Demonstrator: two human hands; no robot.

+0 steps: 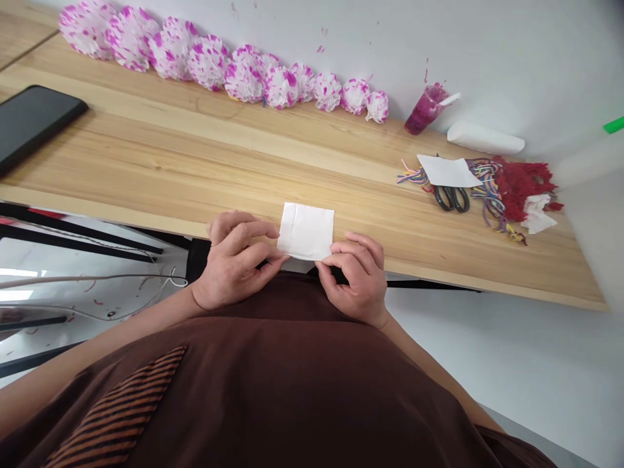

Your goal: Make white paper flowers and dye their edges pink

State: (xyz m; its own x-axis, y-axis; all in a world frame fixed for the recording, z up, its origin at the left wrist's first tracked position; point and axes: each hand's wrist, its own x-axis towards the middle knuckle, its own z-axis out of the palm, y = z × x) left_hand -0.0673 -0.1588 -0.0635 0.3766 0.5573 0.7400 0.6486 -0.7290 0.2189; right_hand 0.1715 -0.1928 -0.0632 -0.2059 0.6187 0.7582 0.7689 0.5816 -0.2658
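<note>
A small white square of thin paper [307, 229], perhaps tissue, lies at the front edge of the wooden table [185, 169]. A crease runs down its left side, and its near edge looks folded. My left hand [238, 260] pinches the near left corner between thumb and forefinger. At the near right corner, my right hand [355, 274] pinches the paper the same way. The paper's near edge reaches slightly past the table edge towards my body.
White-and-magenta paper pompoms [244, 75] line the wall. A cup of magenta liquid [424, 110] stands beside a white roll [485, 138]. Scissors [452, 198], coloured strings [487, 179], a white sheet [448, 171] and red crumpled material [524, 185] lie right; a phone [36, 123] lies left.
</note>
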